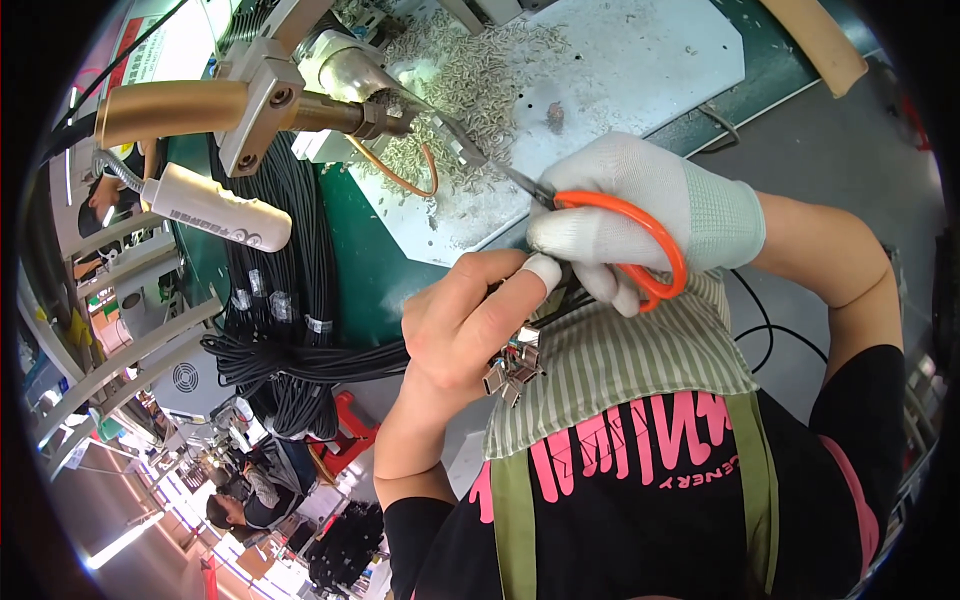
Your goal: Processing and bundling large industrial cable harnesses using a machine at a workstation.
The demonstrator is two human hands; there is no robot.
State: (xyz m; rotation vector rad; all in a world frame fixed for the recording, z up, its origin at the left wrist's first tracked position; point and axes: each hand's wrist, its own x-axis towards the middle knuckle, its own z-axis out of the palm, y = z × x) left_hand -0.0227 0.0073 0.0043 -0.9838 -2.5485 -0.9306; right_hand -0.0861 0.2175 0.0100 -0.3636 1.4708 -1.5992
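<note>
My right hand (620,200), in a white knit glove, is closed round a pair of scissors (652,222) with orange handles. The blades point up and left, toward the machine; whether they are apart I cannot tell. Against the gloved fingers, my bare left hand (465,315) is closed on a bunch of black cables, with a white cover on one fingertip. Several metal connectors (515,368) with coloured wires at their ends stick out below that hand. The cables between the two hands are mostly hidden by the fingers.
A machine with a metal nozzle (375,120) stands ahead over a white plate (640,65) strewn with small pale clippings. A tan hose (175,108) and a white lamp-like cylinder (220,208) are at left. Bundled black cables (290,230) hang over the green table's edge.
</note>
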